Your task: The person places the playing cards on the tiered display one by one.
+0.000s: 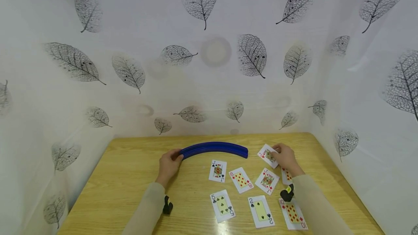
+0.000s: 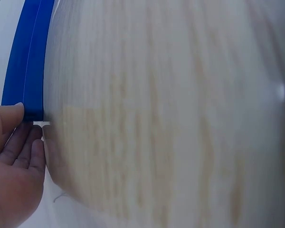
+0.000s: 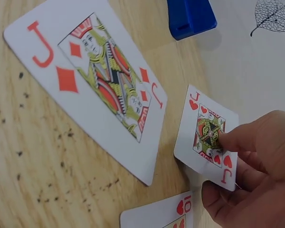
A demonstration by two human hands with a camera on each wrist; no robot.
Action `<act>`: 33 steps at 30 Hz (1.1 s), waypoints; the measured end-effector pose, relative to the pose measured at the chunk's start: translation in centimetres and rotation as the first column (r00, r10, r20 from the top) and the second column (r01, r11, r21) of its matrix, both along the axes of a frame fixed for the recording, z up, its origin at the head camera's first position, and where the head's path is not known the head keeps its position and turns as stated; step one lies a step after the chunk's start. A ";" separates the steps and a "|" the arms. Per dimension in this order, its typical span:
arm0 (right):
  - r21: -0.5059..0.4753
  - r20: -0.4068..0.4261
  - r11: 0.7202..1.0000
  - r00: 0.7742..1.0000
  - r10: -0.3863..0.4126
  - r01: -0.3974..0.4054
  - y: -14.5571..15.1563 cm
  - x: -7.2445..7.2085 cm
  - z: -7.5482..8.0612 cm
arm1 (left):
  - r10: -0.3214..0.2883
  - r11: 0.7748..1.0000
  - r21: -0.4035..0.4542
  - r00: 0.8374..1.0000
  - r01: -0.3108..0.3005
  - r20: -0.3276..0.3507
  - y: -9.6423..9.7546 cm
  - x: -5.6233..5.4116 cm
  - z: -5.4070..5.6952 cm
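Note:
My left hand (image 1: pixel 169 165) grips the left end of a curved blue card holder (image 1: pixel 213 147), thumb on its near side. In the left wrist view, the thumb lies on the holder (image 2: pixel 33 66) and the other fingers are at its end. My right hand (image 1: pixel 285 158) pinches a jack of hearts (image 3: pixel 206 135) between thumb and fingers, face up and tilted, to the right of the holder. A jack of diamonds (image 1: pixel 267 181) lies just nearer, beside a ten of hearts (image 3: pixel 156 216) that the right arm partly hides in the head view.
More face-up cards lie on the wooden table (image 1: pixel 130 177): a jack of spades (image 1: pixel 217 170), eight of diamonds (image 1: pixel 241 180), five of clubs (image 1: pixel 222 206), two of spades (image 1: pixel 261 211) and ten of diamonds (image 1: pixel 294 215). A leaf-patterned white curtain (image 1: pixel 215 82) surrounds the table's back and sides.

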State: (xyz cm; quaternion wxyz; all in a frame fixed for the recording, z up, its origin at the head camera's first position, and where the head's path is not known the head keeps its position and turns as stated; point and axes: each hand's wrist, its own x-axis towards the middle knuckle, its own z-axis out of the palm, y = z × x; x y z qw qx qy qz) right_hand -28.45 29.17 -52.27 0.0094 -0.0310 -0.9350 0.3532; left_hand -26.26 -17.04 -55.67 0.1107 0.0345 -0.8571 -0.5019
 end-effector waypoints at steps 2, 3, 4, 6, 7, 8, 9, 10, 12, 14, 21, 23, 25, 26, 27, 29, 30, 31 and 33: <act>-0.038 0.000 0.999 1.000 -0.013 0.013 0.0 0.0 0.1 | -0.003 1.000 -0.005 1.000 0.003 -0.003 0.0 0.0 0.0; -0.062 0.004 0.998 1.000 -0.021 0.021 0.0 0.0 0.2 | -0.004 1.000 -0.004 1.000 0.004 -0.001 0.0 0.0 0.0; -0.079 0.006 0.997 1.000 -0.025 0.026 0.0 0.0 0.2 | -0.004 1.000 -0.002 1.000 0.004 0.000 0.0 0.0 0.0; -0.120 0.013 0.992 0.999 -0.038 0.039 0.0 -0.2 0.4 | -0.006 1.000 -0.002 1.000 0.006 0.000 0.0 0.1 0.1; -0.137 0.015 0.990 0.999 -0.041 0.042 -0.1 -0.2 0.5 | -0.007 1.000 -0.004 1.000 0.007 -0.002 0.0 0.1 0.1; -0.149 0.013 0.988 0.999 -0.040 0.042 -0.1 -0.3 0.6 | -0.008 1.000 -0.006 1.000 0.008 -0.003 0.0 0.1 0.1; -0.160 0.010 0.986 0.999 -0.041 0.042 -0.2 -0.4 0.6 | -0.007 1.000 -0.006 1.000 0.007 -0.002 0.0 0.1 0.1; -0.170 0.008 0.985 0.999 -0.039 0.040 -0.2 -0.4 0.7 | -0.007 1.000 -0.006 1.000 0.007 -0.001 0.0 0.1 0.0; -0.188 0.001 0.982 0.999 -0.036 0.035 -0.3 -0.6 0.7 | -0.006 1.000 -0.008 1.000 0.006 -0.002 0.0 0.1 0.0; -0.194 -0.006 0.981 1.000 -0.028 0.027 -0.4 -0.7 0.8 | -0.006 1.000 -0.009 1.000 0.006 -0.003 0.0 0.0 -0.1; -0.196 -0.048 0.981 0.999 -0.014 0.005 -1.2 -1.1 1.3 | 0.009 1.000 0.005 1.000 -0.009 0.000 -0.1 -0.2 -0.4; -0.208 -0.059 0.978 0.998 -0.020 0.007 -1.6 -1.1 1.7 | 0.012 1.000 0.009 1.000 -0.012 0.000 0.0 -0.2 -0.5; -0.231 -0.073 0.973 0.997 -0.026 0.008 -2.0 -1.2 2.0 | 0.014 1.000 0.008 1.000 -0.014 -0.001 0.0 -0.2 -0.5; -0.241 -0.079 0.971 0.996 -0.027 0.007 -2.2 -1.2 2.2 | 0.014 1.000 0.007 1.000 -0.014 -0.003 0.0 -0.2 -0.4; -0.249 -0.085 0.969 0.996 -0.028 0.006 -2.4 -1.2 2.4 | 0.014 1.000 0.004 1.000 -0.014 -0.002 0.0 -0.1 -0.4; -0.259 -0.095 0.966 0.995 -0.024 -0.002 -3.0 -1.2 2.8 | 0.015 1.000 -0.001 1.000 -0.015 -0.002 0.0 -0.1 -0.3; -0.264 -0.103 0.965 0.994 -0.023 -0.005 -3.2 -1.3 2.9 | 0.016 1.000 -0.001 1.000 -0.016 0.000 0.0 0.0 -0.3; -0.269 -0.108 0.963 0.994 -0.021 -0.009 -3.5 -1.3 3.1 | 0.017 1.000 0.000 1.000 -0.017 0.000 0.0 0.0 -0.2; -0.282 -0.119 0.959 0.993 -0.018 -0.017 -4.1 -1.4 3.4 | 0.021 1.000 0.000 1.000 -0.021 0.003 0.0 0.0 -0.2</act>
